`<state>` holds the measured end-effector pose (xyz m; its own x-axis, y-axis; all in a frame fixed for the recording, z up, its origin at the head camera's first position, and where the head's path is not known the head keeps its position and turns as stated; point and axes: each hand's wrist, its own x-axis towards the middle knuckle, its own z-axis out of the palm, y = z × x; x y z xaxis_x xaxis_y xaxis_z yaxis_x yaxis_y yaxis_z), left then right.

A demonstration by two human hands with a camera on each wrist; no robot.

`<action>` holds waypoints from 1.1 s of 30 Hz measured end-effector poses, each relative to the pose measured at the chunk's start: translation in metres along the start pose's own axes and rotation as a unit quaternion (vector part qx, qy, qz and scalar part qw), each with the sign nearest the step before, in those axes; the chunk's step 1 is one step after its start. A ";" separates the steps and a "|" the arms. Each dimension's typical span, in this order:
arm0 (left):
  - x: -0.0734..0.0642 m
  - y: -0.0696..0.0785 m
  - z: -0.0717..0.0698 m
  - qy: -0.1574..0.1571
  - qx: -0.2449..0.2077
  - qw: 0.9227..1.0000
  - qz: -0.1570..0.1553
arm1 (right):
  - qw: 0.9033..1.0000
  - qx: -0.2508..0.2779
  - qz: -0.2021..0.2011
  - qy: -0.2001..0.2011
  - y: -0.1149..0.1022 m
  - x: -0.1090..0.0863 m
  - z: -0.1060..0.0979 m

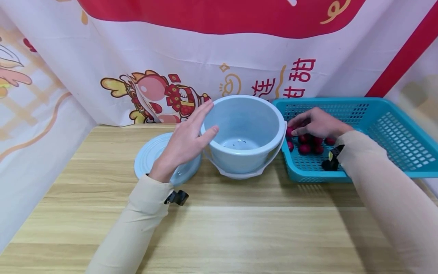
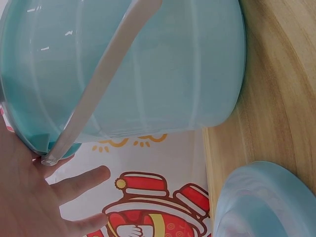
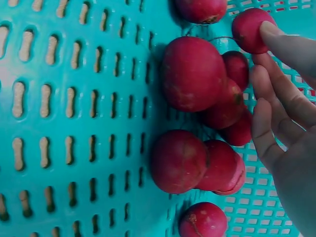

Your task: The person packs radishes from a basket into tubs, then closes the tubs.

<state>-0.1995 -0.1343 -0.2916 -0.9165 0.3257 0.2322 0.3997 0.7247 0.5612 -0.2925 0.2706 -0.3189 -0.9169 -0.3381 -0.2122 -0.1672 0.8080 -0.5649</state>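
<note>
A light blue bucket [image 1: 244,161] stands upright on the table, its pale handle [image 2: 101,74] hanging down the near side. My left hand [image 1: 186,139] rests at the bucket's left rim with straight, spread fingers. Small dark specks show on the bucket's inner bottom. Inside the teal basket [image 1: 318,177], my right hand [image 1: 316,122] pinches a round red radish [image 3: 249,30] between thumb and fingers. Several more red radishes [image 3: 192,74] lie close together below that hand, some with thin roots.
A round blue lid [image 1: 145,158] lies on the wooden table [image 1: 239,228] left of the bucket, partly behind the left wrist. The basket stands right beside the bucket. A printed cloth [image 1: 191,45] hangs along the table's back edge.
</note>
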 end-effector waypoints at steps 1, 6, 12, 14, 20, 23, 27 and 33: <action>0.000 0.000 0.000 0.000 0.001 1.000 0.000 | 1.000 -0.001 -0.002 -0.003 0.001 0.000 0.000; 0.000 0.001 0.000 0.001 0.002 1.000 -0.002 | 1.000 -0.003 -0.007 -0.013 0.001 0.002 0.000; 0.001 0.001 0.000 0.002 0.000 1.000 -0.003 | 1.000 0.020 0.008 -0.003 -0.002 0.000 -0.001; 0.001 0.000 0.001 0.003 -0.002 1.000 -0.002 | 1.000 0.029 0.008 0.002 -0.003 -0.002 -0.002; 0.000 0.000 0.001 0.004 -0.006 1.000 -0.003 | 0.999 0.048 0.007 0.019 -0.006 -0.007 -0.006; -0.001 -0.001 0.001 0.004 -0.006 1.000 -0.005 | 0.998 0.058 0.017 0.029 -0.007 -0.009 -0.009; -0.002 -0.001 0.001 0.005 -0.005 1.000 -0.001 | 0.995 0.080 0.026 0.050 -0.010 -0.013 -0.013; -0.001 0.000 0.001 0.006 -0.004 1.000 0.003 | 0.989 0.115 0.016 0.095 -0.021 -0.018 -0.020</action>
<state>-0.1986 -0.1341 -0.2928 -0.9141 0.3229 0.2455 0.4055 0.7174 0.5665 -0.2793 0.2695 -0.2873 -0.9754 -0.2007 -0.0913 -0.0711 0.6782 -0.7315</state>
